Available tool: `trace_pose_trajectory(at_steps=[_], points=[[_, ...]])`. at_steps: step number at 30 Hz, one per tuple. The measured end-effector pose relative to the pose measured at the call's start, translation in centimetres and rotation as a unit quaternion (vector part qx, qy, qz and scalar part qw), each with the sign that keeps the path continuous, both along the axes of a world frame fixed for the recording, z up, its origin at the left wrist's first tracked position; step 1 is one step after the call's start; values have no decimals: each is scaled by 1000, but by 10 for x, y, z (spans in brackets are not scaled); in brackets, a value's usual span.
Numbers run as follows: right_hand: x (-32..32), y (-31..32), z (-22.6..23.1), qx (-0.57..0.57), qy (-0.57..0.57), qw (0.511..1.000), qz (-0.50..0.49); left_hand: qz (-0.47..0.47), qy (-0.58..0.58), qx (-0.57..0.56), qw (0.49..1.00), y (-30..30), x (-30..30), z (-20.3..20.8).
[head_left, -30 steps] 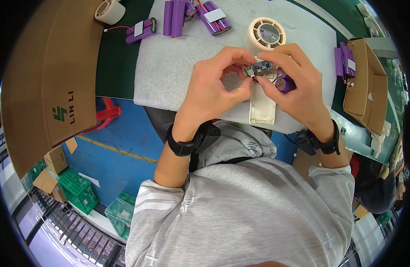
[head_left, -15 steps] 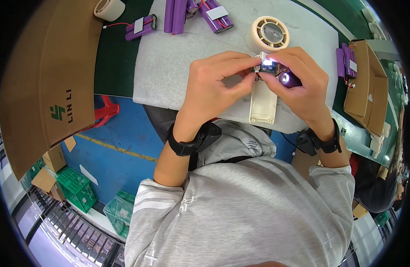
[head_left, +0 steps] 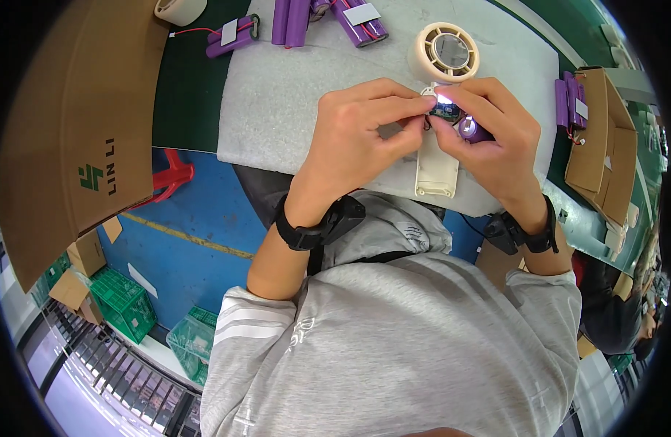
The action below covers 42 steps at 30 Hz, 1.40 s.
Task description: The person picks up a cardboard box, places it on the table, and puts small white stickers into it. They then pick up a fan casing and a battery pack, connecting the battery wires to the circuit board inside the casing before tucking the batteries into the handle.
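Note:
A small dark circuit board (head_left: 446, 111) with a bright white light on it sits between my hands, over the upper end of a long cream plastic housing (head_left: 436, 175). My right hand (head_left: 498, 124) is closed, index finger and thumb gripping the board's right side. My left hand (head_left: 365, 135) pinches at the board's left edge; its fingertips hide what is between them. A purple cylindrical battery (head_left: 472, 130) rests under my right hand, beside the board. Just beyond my fingers is a round cream fan head (head_left: 446, 52) with a spoked ring.
A white foam mat (head_left: 277, 109) covers the work surface. Purple battery packs (head_left: 292, 22) with wires lie at its far side, another pack (head_left: 233, 35) to the left. A tall carton (head_left: 80, 131) stands left; an open cardboard box (head_left: 605, 135) and more packs (head_left: 571, 102) are at right.
My left index fingertip has moved over the board's left edge, covering a small white part seen there before. The view has shifted slightly; both hands stay around the board.

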State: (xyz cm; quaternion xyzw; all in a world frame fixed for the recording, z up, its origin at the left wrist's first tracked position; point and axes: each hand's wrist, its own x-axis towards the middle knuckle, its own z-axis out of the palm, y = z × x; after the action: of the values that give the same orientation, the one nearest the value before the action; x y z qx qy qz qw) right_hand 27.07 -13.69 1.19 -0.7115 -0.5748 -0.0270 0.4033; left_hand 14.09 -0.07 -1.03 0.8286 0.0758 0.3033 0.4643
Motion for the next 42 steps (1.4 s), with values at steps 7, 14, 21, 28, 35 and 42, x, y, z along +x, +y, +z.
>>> trace_pose_trajectory(at_steps=[7,14,21,28,35,42], points=[[-1,1,-1,7,-17,1000,2,16,-39,-19,999,-1,2,-3],[0,1,4,-4,0,1000,1,-36,-9,-99,994,-1,0,-3],[-1,0,8,-48,124,991,-24,48,41,-54,997,-22,6,6],[3,-4,16,-94,159,982,-33,97,85,-99,987,-32,0,8],[7,-5,18,-137,194,971,-22,79,142,-121,979,-30,-5,14],[11,-5,15,-119,138,982,51,63,164,-137,975,-26,1,22]])
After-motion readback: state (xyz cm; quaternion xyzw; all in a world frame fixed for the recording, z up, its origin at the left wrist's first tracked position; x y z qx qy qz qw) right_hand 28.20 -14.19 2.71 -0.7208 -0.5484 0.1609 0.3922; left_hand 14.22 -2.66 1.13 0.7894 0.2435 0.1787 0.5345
